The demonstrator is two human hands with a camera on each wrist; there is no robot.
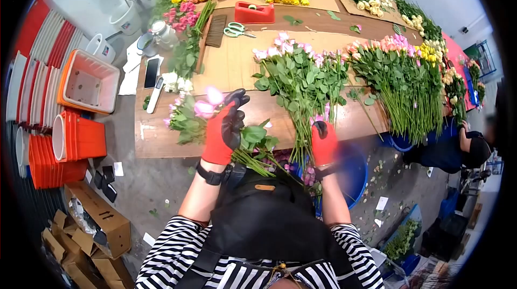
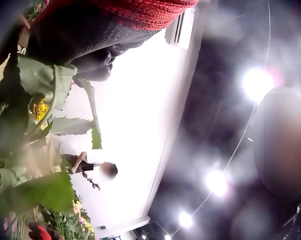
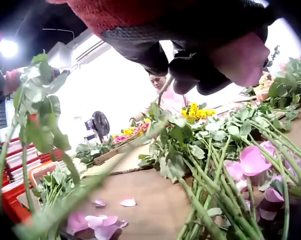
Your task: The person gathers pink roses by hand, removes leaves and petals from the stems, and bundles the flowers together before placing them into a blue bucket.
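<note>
Both hands wear red gloves with black palms. My left hand [image 1: 223, 133] is raised over the table's front edge and holds a leafy rose stem; its leaves [image 2: 55, 100] show below the curled fingers in the left wrist view. Pink roses [image 1: 207, 107] lie left of this hand, and cut stems [image 1: 250, 161] stick out toward the apron. My right hand [image 1: 324, 142] is beside the stems of a pink rose bunch [image 1: 301, 73]. In the right wrist view its fingers curl round a pink petal [image 3: 240, 59]. Loose petals [image 3: 104, 225] lie on the table below.
A blue bucket [image 1: 355, 176] stands under the table edge at the right. Green-handled scissors [image 1: 237, 30], a brush [image 1: 216, 30] and a red tape dispenser [image 1: 254, 13] lie farther back. More bunches [image 1: 401, 68] line the right side. Orange bins [image 1: 89, 82] stand at the left.
</note>
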